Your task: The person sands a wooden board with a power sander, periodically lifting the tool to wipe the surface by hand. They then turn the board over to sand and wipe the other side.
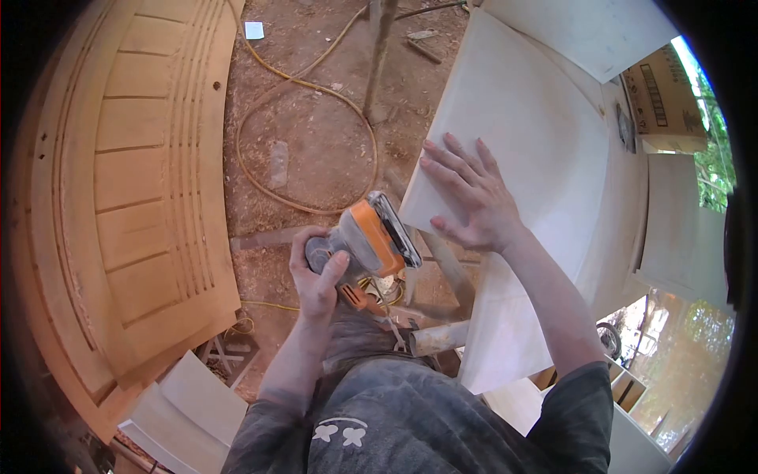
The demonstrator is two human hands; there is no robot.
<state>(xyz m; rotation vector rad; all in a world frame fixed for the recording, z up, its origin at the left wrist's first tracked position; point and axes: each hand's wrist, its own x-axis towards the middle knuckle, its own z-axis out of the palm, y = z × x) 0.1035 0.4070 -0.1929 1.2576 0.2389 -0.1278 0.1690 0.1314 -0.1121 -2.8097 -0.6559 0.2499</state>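
An orange and grey electric sander [369, 241] is gripped by its rounded grey top in my left hand [317, 276]. It is tilted on its side, its flat sanding pad facing the white panel and held apart from the ground. My right hand [474, 197] is spread out flat, palm down, over the large white panel [545, 126] to my right, near its left edge. White dust covers my fingers. The panel's underside is hidden from me.
A grooved wooden door [134, 189] stands at the left. A yellow hose [375, 150] loops over the dusty ground. Pale boards [197, 395] lie at lower left, a cardboard box [663, 95] at upper right. A metal pipe [440, 338] is below the panel.
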